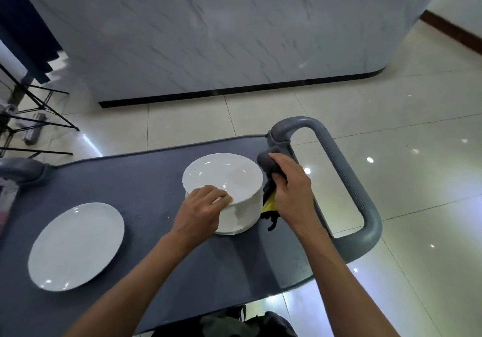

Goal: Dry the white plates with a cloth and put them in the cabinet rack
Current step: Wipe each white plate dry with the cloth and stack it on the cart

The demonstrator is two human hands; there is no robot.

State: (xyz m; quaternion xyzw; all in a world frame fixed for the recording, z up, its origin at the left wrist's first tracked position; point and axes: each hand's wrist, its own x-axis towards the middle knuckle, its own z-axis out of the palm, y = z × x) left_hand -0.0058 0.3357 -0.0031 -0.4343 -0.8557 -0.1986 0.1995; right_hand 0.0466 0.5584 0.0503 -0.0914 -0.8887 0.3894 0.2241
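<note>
The stack of plates (229, 193) stands near the right edge of the cart (146, 180), the left hand (200, 209) pinching its top rim, while the right hand (289, 188), just beside it, grips the cloth (268, 164).

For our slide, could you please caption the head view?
Left hand grips top plate of stack; right hand holds cloth.
</note>
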